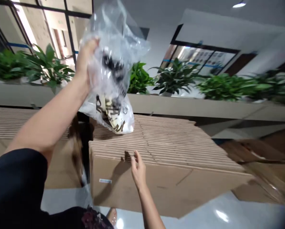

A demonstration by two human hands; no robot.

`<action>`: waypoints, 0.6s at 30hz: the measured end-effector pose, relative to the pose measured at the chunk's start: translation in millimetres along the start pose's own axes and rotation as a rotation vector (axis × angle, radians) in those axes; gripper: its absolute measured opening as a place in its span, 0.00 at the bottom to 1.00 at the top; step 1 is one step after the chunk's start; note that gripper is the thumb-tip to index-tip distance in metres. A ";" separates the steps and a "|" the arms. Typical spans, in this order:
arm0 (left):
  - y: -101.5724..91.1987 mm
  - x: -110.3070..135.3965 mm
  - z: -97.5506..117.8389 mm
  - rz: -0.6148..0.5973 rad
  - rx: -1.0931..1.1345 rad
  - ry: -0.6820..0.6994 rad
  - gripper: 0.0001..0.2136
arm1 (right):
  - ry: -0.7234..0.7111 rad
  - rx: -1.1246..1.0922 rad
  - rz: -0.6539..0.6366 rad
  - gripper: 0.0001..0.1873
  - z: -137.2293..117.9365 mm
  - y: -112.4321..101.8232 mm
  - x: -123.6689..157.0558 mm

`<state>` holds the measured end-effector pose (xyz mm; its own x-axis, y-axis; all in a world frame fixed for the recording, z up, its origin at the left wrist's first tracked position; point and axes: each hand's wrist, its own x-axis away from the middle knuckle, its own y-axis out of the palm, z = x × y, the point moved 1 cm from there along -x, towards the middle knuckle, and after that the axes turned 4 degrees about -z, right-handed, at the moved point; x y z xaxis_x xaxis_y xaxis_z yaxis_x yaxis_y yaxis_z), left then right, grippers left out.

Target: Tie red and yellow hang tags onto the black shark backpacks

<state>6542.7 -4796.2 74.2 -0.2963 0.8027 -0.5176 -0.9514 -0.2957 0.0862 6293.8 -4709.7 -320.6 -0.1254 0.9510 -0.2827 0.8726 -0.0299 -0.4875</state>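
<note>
My left hand (86,62) is raised at the upper left, closed around the side of a clear plastic bag (119,41). Inside the bag sit a blurred black item (112,65) and, at the bottom, something pale yellow and white with dark markings (111,114); their kind cannot be made out. The bag hangs above a stack of flattened cardboard sheets (166,140) standing on edge. Lower down, my right hand (138,170) is by the front top edge of that stack, fingers stretched out and holding nothing; whether it touches the cardboard is unclear.
More stacked cardboard (61,165) stands on the left, and further brown cardboard (264,168) lies at the right. Behind runs a long pale ledge (175,105) bearing several potted plants (175,76). A shiny floor (209,210) shows below, with a foot (112,216) near the stack.
</note>
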 end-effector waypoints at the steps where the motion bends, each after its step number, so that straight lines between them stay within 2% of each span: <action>1: 2.8 24.7 -17.3 -0.043 0.043 -0.036 0.23 | 0.028 -0.012 0.068 0.27 6.4 -28.4 0.4; 2: 3.0 51.4 -37.8 -0.100 0.056 -0.097 0.25 | 0.041 -0.022 0.141 0.26 7.9 -54.9 0.2; 3: 2.1 78.5 -60.6 -0.243 0.010 -0.233 0.26 | 0.031 -0.028 0.216 0.23 3.5 -78.3 -1.0; 4: 0.4 104.5 -83.8 -0.460 -0.078 -0.417 0.27 | -0.010 -0.025 0.278 0.21 -7.0 -97.4 -3.5; 5: -2.5 127.0 -104.7 -0.616 -0.174 -0.559 0.28 | -0.083 -0.020 0.332 0.20 -22.9 -111.6 -7.4; 6: -5.6 144.3 -121.8 -0.708 -0.296 -0.615 0.31 | -0.194 -0.017 0.375 0.19 -43.2 -120.4 -12.8; 8: -9.1 161.4 -143.5 -0.767 -0.577 -0.604 0.37 | -0.483 -0.015 0.392 0.24 -89.0 -121.5 -26.3; 9: -9.0 162.0 -148.2 -0.763 -0.699 -0.560 0.38 | -0.610 -0.031 0.353 0.26 -109.9 -114.7 -33.6; 11: -7.1 153.1 -149.0 -0.755 -0.831 -0.489 0.32 | -0.727 -0.037 0.239 0.29 -138.6 -91.4 -47.1; 12: -6.8 146.3 -147.0 -0.744 -0.837 -0.466 0.27 | -0.694 -0.024 0.202 0.30 -144.1 -77.7 -52.7; 14: -11.2 133.3 -142.6 -0.691 -0.772 -0.428 0.23 | -0.465 0.001 0.209 0.32 -138.2 -52.2 -60.0; 16: -23.1 126.3 -141.0 -0.664 -0.714 -0.392 0.24 | -0.098 -0.068 0.278 0.37 -118.8 -33.2 -61.3; 18: -37.4 128.1 -143.2 -0.766 -0.728 -0.351 0.34 | 0.255 -0.280 0.253 0.38 -103.0 -18.9 -58.9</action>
<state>6552.4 -4756.5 -117.2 0.2309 0.9712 0.0593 -0.6510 0.1995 -0.7324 6333.4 -4733.4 -209.6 0.1977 0.9711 -0.1341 0.9592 -0.2198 -0.1776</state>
